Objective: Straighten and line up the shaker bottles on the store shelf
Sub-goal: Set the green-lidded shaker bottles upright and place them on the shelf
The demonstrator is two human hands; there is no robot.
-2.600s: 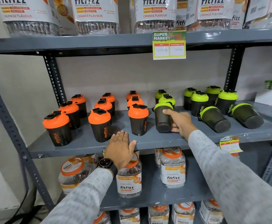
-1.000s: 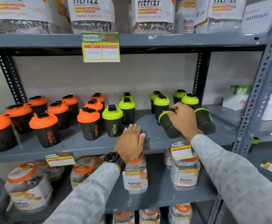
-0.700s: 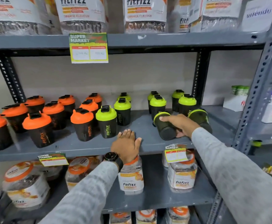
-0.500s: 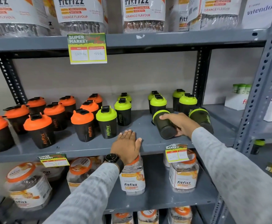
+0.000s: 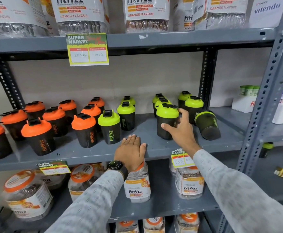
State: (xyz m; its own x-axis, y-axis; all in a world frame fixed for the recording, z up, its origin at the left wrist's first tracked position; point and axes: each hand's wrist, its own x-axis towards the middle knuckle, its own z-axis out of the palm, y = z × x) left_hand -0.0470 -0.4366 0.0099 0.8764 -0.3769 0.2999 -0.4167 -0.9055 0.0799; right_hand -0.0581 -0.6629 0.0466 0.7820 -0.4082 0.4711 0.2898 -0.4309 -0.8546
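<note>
- Right hand (image 5: 181,132) is wrapped around a green-lidded shaker bottle (image 5: 166,121), thumb on its near left side, fingers curled round the right; the grip is closed on the dark body just below the lid.
- That bottle is now held upright at the front right of the middle shelf (image 5: 154,148); half a second ago it was tipped on its side under the same hand. Base appears to be on or just above the shelf surface; contact cannot be confirmed.
- One fallen bottle (image 5: 207,126) is left lying on its side just to the right, base toward the camera, apart from the hand.
- Behind the held bottle, further green-lidded bottles (image 5: 193,105) are standing in short rows near the rear upright.
- To the left, more green-lidded shakers (image 5: 109,126) are standing, then a block of orange-lidded bottles (image 5: 83,130), all upright, rows somewhat uneven.
- Left hand (image 5: 130,152) is laid flat on the shelf's front edge, fingers together, holding nothing; it has not shifted across the recent frames.
- Judgement: one of two toppled bottles is righted; it is yet to be slid into line with its row, and the last fallen one is likely to be dealt with next.
</note>
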